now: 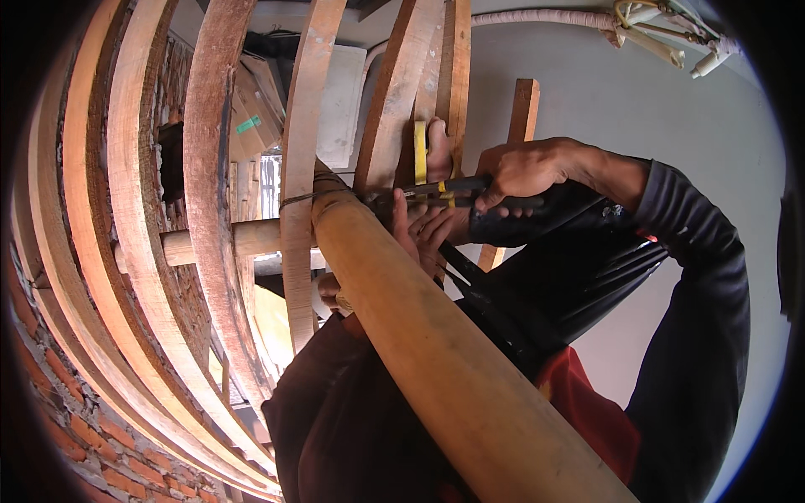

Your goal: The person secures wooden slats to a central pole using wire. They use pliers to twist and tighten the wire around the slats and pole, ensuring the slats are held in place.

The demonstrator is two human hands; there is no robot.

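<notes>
My right hand [530, 174] is closed around the dark handles of a pair of pliers [459, 186] with yellow bands. Their jaws reach left to the far end of a thick round wooden pole [436, 352], where dark wire [312, 198] loops around the pole and a wooden batten [298, 159]. Just beneath the pliers, on the right side of the pole, my left hand [423, 233] has its fingers apart and extended. The pole covers part of that hand and its wrist. Whether its fingertips touch the wire, I cannot tell.
Several curved-looking wooden battens [205, 142] stand at left, with gaps between them, crossed by a thinner round pole [251, 238]. Brickwork [92, 436] lies below left. Thick beams [401, 92] and a yellow strip [420, 151] are beyond my hands. A wrapped pipe [545, 16] runs along the grey surface.
</notes>
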